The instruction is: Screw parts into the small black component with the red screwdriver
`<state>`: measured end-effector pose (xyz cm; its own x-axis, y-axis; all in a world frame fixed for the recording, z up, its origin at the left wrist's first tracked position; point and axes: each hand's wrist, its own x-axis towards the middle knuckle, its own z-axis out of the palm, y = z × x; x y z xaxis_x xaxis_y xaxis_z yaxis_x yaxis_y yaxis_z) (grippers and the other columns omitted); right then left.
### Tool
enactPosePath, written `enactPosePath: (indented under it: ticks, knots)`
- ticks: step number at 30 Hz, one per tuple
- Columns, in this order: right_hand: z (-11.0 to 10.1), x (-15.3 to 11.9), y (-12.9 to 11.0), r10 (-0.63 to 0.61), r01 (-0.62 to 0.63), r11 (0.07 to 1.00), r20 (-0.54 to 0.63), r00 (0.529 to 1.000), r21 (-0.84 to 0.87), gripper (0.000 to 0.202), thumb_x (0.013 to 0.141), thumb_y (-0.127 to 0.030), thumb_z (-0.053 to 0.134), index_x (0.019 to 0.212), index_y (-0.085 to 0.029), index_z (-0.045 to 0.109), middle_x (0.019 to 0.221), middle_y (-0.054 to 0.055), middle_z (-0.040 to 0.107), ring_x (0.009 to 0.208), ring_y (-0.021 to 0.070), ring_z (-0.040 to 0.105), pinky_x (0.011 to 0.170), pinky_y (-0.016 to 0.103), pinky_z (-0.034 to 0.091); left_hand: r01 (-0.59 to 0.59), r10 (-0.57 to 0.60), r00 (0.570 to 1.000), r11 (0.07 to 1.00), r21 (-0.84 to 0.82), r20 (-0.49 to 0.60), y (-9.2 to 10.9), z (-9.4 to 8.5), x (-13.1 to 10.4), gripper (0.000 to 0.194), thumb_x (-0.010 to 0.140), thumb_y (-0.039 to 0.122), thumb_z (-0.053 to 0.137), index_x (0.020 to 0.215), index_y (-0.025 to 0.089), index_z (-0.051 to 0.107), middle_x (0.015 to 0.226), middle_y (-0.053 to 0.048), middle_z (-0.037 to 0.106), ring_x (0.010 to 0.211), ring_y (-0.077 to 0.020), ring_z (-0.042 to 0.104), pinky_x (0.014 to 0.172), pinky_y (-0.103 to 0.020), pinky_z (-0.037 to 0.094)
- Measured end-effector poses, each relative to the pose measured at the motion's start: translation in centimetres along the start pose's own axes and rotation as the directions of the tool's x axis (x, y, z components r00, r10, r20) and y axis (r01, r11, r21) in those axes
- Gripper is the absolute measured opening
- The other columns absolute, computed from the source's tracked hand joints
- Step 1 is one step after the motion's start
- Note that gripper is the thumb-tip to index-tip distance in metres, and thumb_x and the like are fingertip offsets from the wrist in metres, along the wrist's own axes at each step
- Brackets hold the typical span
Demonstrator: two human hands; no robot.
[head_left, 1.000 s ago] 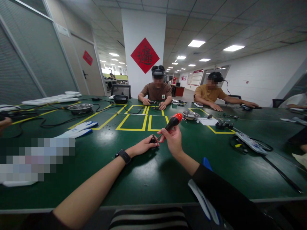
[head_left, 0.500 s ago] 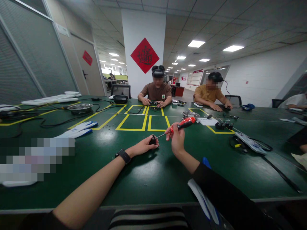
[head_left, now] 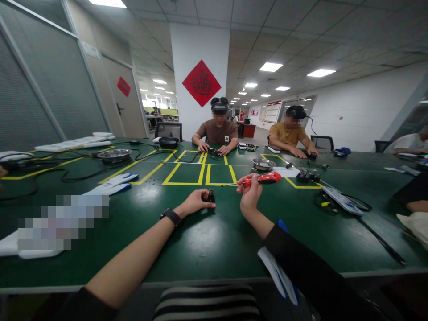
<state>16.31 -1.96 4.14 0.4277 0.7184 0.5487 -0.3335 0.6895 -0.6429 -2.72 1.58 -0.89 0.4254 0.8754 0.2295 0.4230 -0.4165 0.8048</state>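
My left hand (head_left: 195, 201) is closed around a small black part (head_left: 210, 197) with a narrow metallic top, held upright just over the green table (head_left: 160, 249). I cannot make out what kind of part it is. A red and black screwdriver (head_left: 264, 179) is gripped by its handle in my right hand (head_left: 250, 192). Its thin shaft points left, and the tip is apart from the black part, a little above and to the right of it.
White-and-blue gloves (head_left: 117, 183) lie on the left, and another glove (head_left: 276, 272) hangs by the front edge. Metal bowls (head_left: 264, 164) and several black parts (head_left: 307, 176) stand farther back. Cables (head_left: 364, 203) lie at right. Two co-workers (head_left: 217, 133) sit opposite.
The screwdriver has drawn away from the black part, moving right and levelling out. My left hand has shifted slightly left with the part still in it.
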Motion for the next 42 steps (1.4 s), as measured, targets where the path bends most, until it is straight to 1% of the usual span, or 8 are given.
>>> enactPosePath:
  ticks: [3,10,18,22,26,33,37,42]
  knots:
    - [-0.2,0.2,0.2,-0.048,0.047,0.996,-0.019,0.999,-0.073,0.026,0.085,-0.043,0.041,0.076,-0.019,0.043,0.058,-0.004,0.055,0.041,0.0070,0.047,0.037,0.018,0.032,0.007,-0.006,1.000,0.997,-0.076,0.017,-0.2,0.0,0.3,0.039,0.062,0.041,0.068,0.089,0.014,0.061,0.090,-0.005,0.065,0.086,-0.0198,0.058,0.081,-0.032,0.043]
    - [-0.6,0.3,1.0,-0.014,0.016,0.993,0.022,1.000,-0.115,0.023,0.086,-0.041,0.041,0.080,-0.019,0.046,0.058,-0.005,0.054,0.040,0.0069,0.045,0.036,0.018,0.031,0.086,-0.069,0.991,0.984,0.156,-0.112,-0.1,0.8,0.3,0.030,0.072,0.046,0.055,0.083,0.018,0.059,0.088,-0.005,0.063,0.088,-0.0222,0.056,0.080,-0.032,0.042]
    - [-0.4,-0.2,1.3,0.015,-0.002,0.992,0.107,0.994,-0.123,0.023,0.085,-0.040,0.042,0.076,-0.019,0.046,0.057,-0.005,0.052,0.039,0.0064,0.043,0.036,0.018,0.031,-0.017,0.034,0.976,0.996,0.082,-0.215,0.8,1.0,-0.3,0.027,0.084,0.040,0.036,0.086,0.017,0.050,0.078,-0.003,0.058,0.072,-0.0162,0.053,0.072,-0.030,0.041]
    - [-0.3,-0.4,1.2,0.019,0.000,0.991,0.133,0.991,-0.135,0.022,0.086,-0.038,0.043,0.077,-0.019,0.046,0.056,-0.005,0.053,0.039,0.0063,0.042,0.037,0.018,0.032,0.060,-0.016,0.955,0.988,0.141,-0.295,1.2,-0.2,-1.6,0.030,0.084,0.044,0.034,0.083,0.017,0.047,0.073,-0.002,0.057,0.069,-0.0170,0.053,0.067,-0.029,0.040]
    - [-0.2,-0.6,1.1,0.037,-0.013,0.990,0.172,0.984,-0.140,0.020,0.085,-0.039,0.045,0.080,-0.019,0.046,0.056,-0.005,0.054,0.039,0.0063,0.043,0.037,0.018,0.033,0.162,-0.090,0.964,0.945,0.284,-0.250,0.1,-3.1,-3.9,0.034,0.085,0.049,0.030,0.091,0.018,0.045,0.073,-0.002,0.060,0.065,-0.0178,0.056,0.062,-0.027,0.039]
    - [0.0,-0.9,1.2,0.078,-0.037,0.985,0.236,0.969,-0.171,0.022,0.084,-0.040,0.046,0.079,-0.018,0.048,0.056,-0.005,0.055,0.038,0.0062,0.042,0.037,0.018,0.032,0.446,-0.196,0.892,0.533,0.719,-0.408,-3.9,-11.2,-5.9,0.041,0.086,0.050,0.025,0.100,0.015,0.043,0.082,-0.012,0.063,0.069,-0.0242,0.060,0.055,-0.028,0.038]
    - [-0.1,-0.9,1.5,0.107,-0.059,0.981,0.259,0.960,-0.186,0.021,0.084,-0.039,0.047,0.080,-0.019,0.048,0.056,-0.005,0.055,0.038,0.0060,0.043,0.037,0.018,0.032,0.487,-0.192,0.873,0.327,0.810,-0.448,-5.7,-14.5,-5.9,0.041,0.086,0.047,0.028,0.100,0.013,0.047,0.086,-0.018,0.063,0.078,-0.0293,0.060,0.058,-0.030,0.039]
    - [-0.3,-0.8,1.9,0.128,-0.072,0.979,0.294,0.947,-0.193,0.018,0.085,-0.036,0.046,0.082,-0.019,0.048,0.056,-0.006,0.054,0.038,0.0059,0.042,0.037,0.018,0.032,0.430,-0.113,0.902,0.194,0.882,-0.416,-7.0,-16.4,-5.2,0.033,0.087,0.035,0.032,0.102,0.010,0.048,0.094,-0.021,0.061,0.092,-0.0325,0.054,0.065,-0.034,0.038]
